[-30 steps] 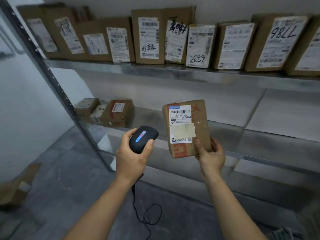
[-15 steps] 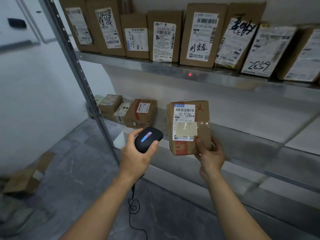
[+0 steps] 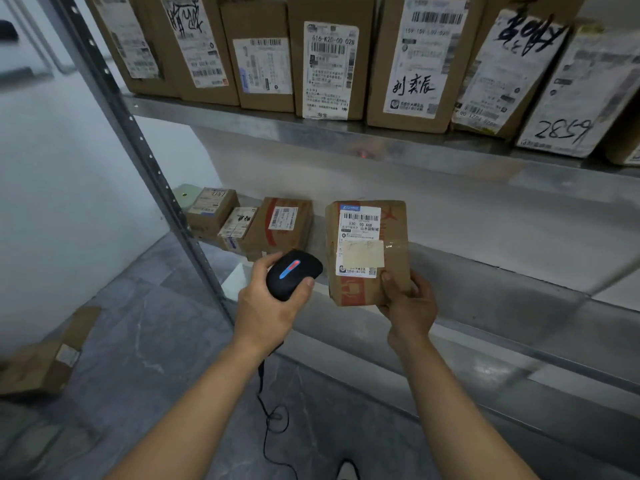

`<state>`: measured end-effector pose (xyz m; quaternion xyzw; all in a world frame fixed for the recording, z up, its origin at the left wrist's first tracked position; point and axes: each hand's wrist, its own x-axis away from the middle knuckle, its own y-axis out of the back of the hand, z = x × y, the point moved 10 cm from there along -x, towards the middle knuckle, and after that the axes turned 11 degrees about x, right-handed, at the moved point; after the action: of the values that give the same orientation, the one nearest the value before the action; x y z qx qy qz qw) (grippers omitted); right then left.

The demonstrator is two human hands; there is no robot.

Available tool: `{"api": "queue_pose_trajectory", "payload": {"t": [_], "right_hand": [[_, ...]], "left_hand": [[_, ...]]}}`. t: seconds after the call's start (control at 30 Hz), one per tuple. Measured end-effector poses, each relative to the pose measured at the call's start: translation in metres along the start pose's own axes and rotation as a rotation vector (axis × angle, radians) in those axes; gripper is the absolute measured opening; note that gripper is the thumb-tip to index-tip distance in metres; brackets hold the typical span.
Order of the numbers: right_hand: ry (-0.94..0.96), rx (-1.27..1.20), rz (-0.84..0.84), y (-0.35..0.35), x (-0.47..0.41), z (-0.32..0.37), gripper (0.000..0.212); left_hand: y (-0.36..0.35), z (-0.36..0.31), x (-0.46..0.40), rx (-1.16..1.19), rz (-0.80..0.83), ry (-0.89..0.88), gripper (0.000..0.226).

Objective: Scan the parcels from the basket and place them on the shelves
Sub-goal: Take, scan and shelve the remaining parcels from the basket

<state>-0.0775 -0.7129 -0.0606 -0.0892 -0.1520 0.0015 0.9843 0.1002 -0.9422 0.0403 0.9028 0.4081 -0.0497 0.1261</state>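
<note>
Two hands work: the left hand grips a black corded scanner, the right hand pinches a small brown cardboard parcel by its corner; it could slip.

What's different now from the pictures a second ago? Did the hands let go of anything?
Nothing was let go. The view swung left, so the row of cardboard parcels on the upper metal shelf slid right in the picture. The left hand keeps its grip on the black handheld scanner, and the right hand still holds the small brown taped parcel upright beside it.
</note>
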Motion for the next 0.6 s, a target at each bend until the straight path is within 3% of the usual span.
{"api": "queue_pose_trajectory", "payload": {"t": [0.13,0.33,0.6], "right_hand": [[-0.03,-0.008,0.019,-0.015,-0.019,-0.008,0.053],[-0.039,-0.019,0.063,-0.04,-0.041,-0.013,0.052],[-0.086,0.057,0.024,-0.062,-0.058,-0.028,0.054]], "left_hand": [[-0.004,0.007,-0.02,0.017,-0.013,0.025,0.063],[-0.004,0.011,-0.044,0.002,-0.042,0.052,0.049],[-0.006,0.026,-0.069,0.012,-0.028,0.08,0.05]]}}
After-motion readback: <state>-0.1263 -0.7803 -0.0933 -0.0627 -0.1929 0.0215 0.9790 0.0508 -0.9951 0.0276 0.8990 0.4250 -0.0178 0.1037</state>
